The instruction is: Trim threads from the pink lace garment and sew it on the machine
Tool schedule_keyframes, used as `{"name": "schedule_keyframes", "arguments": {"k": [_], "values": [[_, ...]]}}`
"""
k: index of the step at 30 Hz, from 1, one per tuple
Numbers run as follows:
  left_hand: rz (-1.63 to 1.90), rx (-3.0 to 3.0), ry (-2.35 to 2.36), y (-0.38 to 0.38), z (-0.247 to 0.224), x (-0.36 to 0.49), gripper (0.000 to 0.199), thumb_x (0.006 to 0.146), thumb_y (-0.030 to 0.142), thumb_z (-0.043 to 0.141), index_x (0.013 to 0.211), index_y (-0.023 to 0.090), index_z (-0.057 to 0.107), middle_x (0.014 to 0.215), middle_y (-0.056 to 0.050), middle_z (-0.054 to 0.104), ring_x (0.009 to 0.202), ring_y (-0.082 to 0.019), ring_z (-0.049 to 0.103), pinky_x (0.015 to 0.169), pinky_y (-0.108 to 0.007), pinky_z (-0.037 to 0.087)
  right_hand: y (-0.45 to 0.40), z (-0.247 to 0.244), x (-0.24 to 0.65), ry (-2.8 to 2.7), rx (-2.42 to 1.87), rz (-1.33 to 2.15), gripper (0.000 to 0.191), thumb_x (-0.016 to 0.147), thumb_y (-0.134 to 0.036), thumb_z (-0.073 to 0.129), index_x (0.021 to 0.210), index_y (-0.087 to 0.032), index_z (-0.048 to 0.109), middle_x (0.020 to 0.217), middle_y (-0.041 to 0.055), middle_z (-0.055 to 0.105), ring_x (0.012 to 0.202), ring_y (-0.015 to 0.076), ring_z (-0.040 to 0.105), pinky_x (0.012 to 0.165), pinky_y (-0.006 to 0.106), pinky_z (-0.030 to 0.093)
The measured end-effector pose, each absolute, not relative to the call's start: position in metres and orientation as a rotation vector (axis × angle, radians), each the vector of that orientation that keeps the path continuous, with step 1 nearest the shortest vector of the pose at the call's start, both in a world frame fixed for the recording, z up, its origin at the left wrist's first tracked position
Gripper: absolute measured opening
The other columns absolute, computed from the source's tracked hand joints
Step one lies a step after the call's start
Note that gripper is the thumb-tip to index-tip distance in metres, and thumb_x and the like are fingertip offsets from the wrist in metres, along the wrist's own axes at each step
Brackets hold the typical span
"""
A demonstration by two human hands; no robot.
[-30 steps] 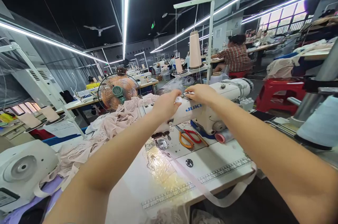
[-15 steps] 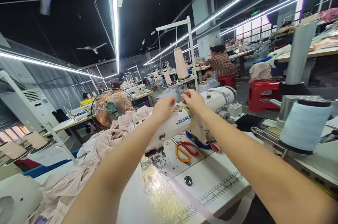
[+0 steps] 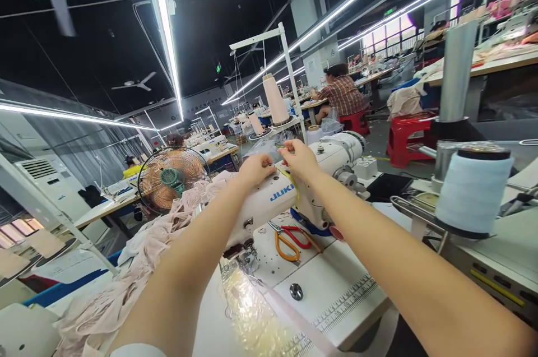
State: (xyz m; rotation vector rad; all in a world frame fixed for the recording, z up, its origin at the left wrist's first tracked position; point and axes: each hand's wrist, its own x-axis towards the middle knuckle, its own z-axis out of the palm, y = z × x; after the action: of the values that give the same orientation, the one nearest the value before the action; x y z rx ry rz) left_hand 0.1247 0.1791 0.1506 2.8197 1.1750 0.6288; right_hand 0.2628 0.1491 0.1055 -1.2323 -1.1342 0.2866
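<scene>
Both my hands are over the top of a white JUKI sewing machine [image 3: 269, 205]. My left hand [image 3: 255, 171] rests at the top cover with fingers curled into a pinch. Just right of it, my right hand [image 3: 299, 158] is raised a little, thumb and fingertips pressed together. Whatever lies in either pinch is too fine to make out. A yellow strip [image 3: 297, 189] hangs over the machine beside my right wrist. Behind my hands stands a cone of pale pink thread [image 3: 276, 100] on a thread stand [image 3: 284, 54].
Orange-and-red-handled scissors [image 3: 288, 245] lie on the machine bed. A black round knob [image 3: 296, 291] and a pale ribbon [image 3: 294, 312] are nearer. Pink fabric [image 3: 155, 256] heaps on the left, by a fan [image 3: 168, 177]. A light blue thread cone [image 3: 474, 194] stands right.
The view has shifted slightly, so the scene sits further left. My hands keep nearly the same place over the machine, still pinching.
</scene>
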Motion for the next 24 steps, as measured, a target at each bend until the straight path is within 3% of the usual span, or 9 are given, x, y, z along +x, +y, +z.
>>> {"name": "schedule_keyframes", "arguments": {"k": [6, 15, 24], "values": [[0.592, 2.649, 1.154, 0.189, 0.154, 0.119, 0.018, 0.071, 0.025, 0.067, 0.081, 0.012, 0.062, 0.075, -0.002, 0.064, 0.065, -0.012, 0.056, 0.060, -0.022, 0.043, 0.149, 0.106, 0.265, -1.121, -1.221, 0.323, 0.030, 0.081, -0.027, 0.054, 0.107, -0.014, 0.052, 0.097, 0.0088, 0.062, 0.052, 0.0101, 0.058, 0.058, 0.028, 0.047], [0.564, 2.743, 1.171, 0.179, 0.157, 0.127, 0.018, 0.070, 0.029, 0.067, 0.081, 0.014, 0.066, 0.066, 0.002, 0.056, 0.056, -0.010, 0.046, 0.054, -0.023, 0.035, 0.148, 0.106, 0.265, -1.122, -1.216, 0.308, 0.027, 0.080, -0.027, 0.056, 0.103, -0.015, 0.052, 0.094, 0.0068, 0.063, 0.052, 0.0096, 0.057, 0.062, 0.028, 0.048], [0.547, 2.535, 1.161, 0.176, 0.154, 0.125, 0.020, 0.067, 0.028, 0.071, 0.079, 0.013, 0.064, 0.075, 0.000, 0.061, 0.064, -0.011, 0.051, 0.059, -0.022, 0.040, 0.147, 0.105, 0.266, -1.115, -1.218, 0.321, 0.028, 0.079, -0.028, 0.057, 0.104, -0.015, 0.052, 0.094, 0.0065, 0.062, 0.052, 0.0101, 0.057, 0.063, 0.029, 0.047]]}}
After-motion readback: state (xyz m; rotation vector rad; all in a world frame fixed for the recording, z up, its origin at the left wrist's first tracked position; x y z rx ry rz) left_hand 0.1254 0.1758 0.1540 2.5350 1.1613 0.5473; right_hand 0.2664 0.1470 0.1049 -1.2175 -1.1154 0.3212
